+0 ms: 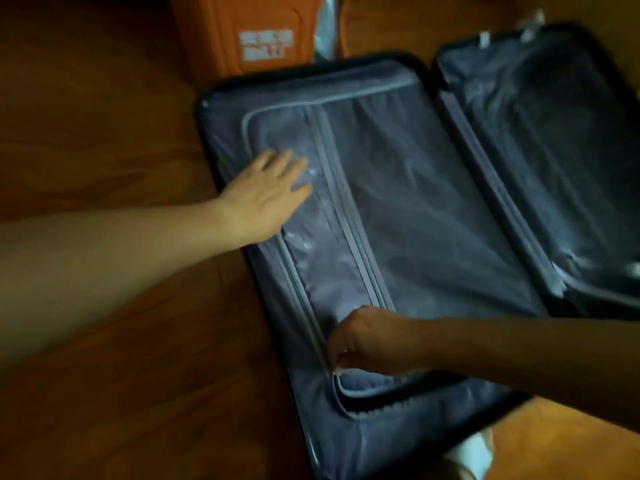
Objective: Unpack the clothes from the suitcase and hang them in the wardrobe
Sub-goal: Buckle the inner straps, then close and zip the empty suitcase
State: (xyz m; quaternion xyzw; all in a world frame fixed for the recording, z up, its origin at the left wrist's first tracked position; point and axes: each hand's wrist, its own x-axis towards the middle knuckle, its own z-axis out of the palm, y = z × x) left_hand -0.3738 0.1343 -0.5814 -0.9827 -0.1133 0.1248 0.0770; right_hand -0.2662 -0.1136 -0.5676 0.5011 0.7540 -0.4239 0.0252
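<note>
On the wooden floor, seen from the head camera, a dark suitcase lies flat and fully opened, its two halves side by side. Its left half is covered by a grey-blue zipped divider panel; a lighter zip track runs down the panel's length, and beside it sits a translucent mesh pocket through which pale, crinkled shapes show, too blurred to name. No clothes can be made out; whatever this half holds lies hidden under the panel. At the near end the panel's edge is lifted slightly, showing a dark gap beneath. The right half shows only its rumpled grey-blue lining, with nothing clearly lying in it.

The left hand rests flat on the panel's upper left part, fingers straight and slightly apart, pressing the fabric. The right hand is at the panel's near corner, fingers curled together and pinching something at the zip line, probably the zip pull, though blur hides it.

Beyond the suitcase stands an orange box with a pale label.
</note>
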